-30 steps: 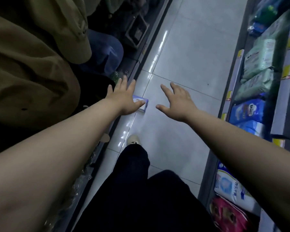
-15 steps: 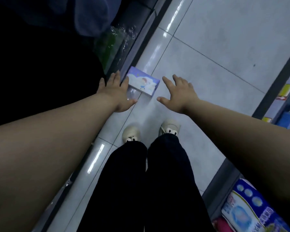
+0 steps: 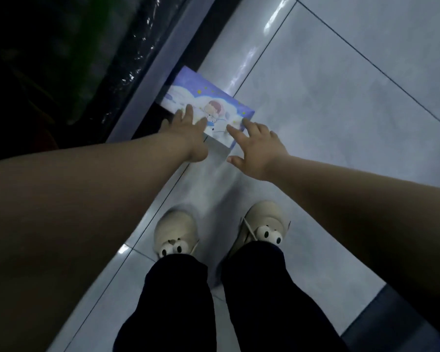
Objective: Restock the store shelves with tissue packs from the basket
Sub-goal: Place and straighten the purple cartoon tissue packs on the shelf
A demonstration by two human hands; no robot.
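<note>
Hands reach down toward the floor, both with fingers spread wide and gripping nothing. The left hand (image 3: 186, 138) lies over the near left part of a tissue pack (image 3: 208, 102), and its fingertips seem to touch the top, though I cannot tell for sure. The right hand (image 3: 254, 146) is at the pack's near right corner, with one finger on or just over the edge. The hands are apart, with a small gap between them.

The pack is purple and white with a cartoon child on it. It lies flat on the shiny floor tiles (image 3: 341, 97), just past the hands. Its far left edge sits against the grey base of a shelf (image 3: 163, 57). Past that base, left of the hands, it is dark, with some crinkly plastic wrap (image 3: 135, 44).

To the right of the hands the floor is wide and bare. Nearer the person than the hands are two cream shoes with googly eyes (image 3: 178, 229) below dark trousers (image 3: 178, 301).
</note>
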